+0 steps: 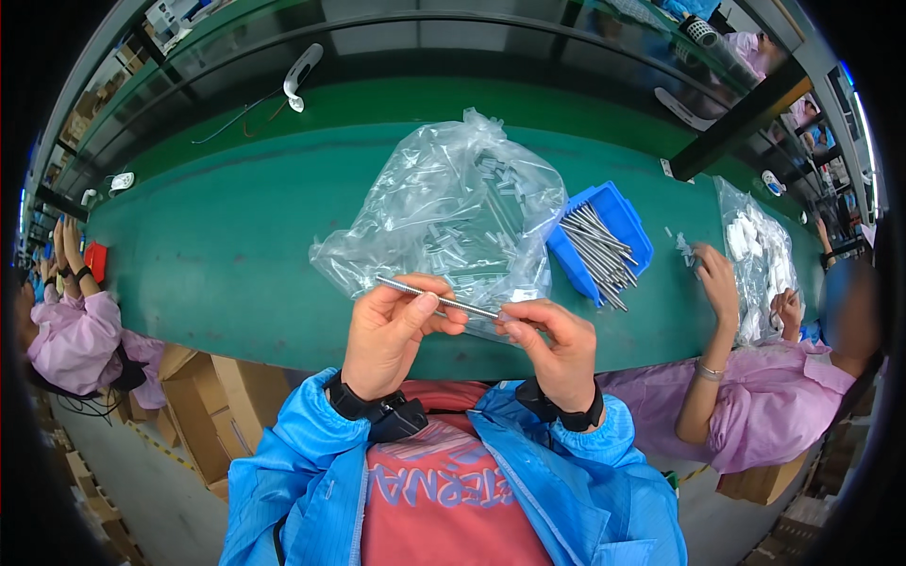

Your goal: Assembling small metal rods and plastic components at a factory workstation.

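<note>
A thin, ridged metal rod is held slantwise in front of my chest, its left end higher than its right. My left hand has it pinched between thumb and fingers near the middle. At the rod's lower right end, the thumb and fingertips of my right hand are closed. A small clear piece may be between them, too small to make out. Just beyond my hands lies a large clear plastic bag with many short clear plastic sleeves. Right of the bag, a blue bin holds many similar metal rods.
The green table runs across the view. A co-worker's hand at the right is near loose clear pieces and a clear bag of white items. Another person in pink sits far left. A cardboard box stands below the table's left edge.
</note>
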Available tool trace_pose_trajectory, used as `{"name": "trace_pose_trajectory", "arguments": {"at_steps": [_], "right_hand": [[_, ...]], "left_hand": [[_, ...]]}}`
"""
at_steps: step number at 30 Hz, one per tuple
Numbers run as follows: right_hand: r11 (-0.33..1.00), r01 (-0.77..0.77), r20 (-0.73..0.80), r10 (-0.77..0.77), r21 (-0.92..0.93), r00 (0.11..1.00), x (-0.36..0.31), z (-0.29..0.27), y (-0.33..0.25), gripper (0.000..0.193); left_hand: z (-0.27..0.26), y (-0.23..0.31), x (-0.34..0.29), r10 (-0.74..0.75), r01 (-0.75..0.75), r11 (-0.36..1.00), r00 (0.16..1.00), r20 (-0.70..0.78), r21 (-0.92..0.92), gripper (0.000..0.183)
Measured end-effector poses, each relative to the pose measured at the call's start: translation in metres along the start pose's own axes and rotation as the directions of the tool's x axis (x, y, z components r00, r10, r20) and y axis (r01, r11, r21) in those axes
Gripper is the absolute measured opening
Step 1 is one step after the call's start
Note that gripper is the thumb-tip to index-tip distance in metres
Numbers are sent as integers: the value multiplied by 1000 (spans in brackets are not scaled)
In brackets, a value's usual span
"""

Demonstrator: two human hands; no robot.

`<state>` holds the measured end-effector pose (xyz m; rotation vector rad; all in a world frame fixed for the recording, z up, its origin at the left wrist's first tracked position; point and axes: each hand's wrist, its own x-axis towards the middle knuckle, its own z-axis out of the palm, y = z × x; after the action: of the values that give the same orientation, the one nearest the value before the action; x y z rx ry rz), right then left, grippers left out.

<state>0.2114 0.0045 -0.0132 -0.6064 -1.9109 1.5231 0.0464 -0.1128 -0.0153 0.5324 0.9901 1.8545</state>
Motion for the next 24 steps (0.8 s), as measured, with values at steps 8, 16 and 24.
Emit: {"name": "trace_pose_trajectory", "arguments": {"at_steps": [8, 16, 24], "right_hand": [[966, 158, -4, -162, -207, 987, 1, -1, -5, 14], [941, 212, -11, -223, -265, 975, 2, 2, -9, 13], [922, 249, -1, -261, -295, 965, 2, 2, -11, 13]], "left_hand": [[1, -2, -2, -4, 4, 1000, 1000, 3, 7, 17], [1, 0, -5, -10, 10, 1000, 1000, -3, 2, 16], [0, -1, -6, -28, 28, 1000, 1000, -5, -6, 16]]}}
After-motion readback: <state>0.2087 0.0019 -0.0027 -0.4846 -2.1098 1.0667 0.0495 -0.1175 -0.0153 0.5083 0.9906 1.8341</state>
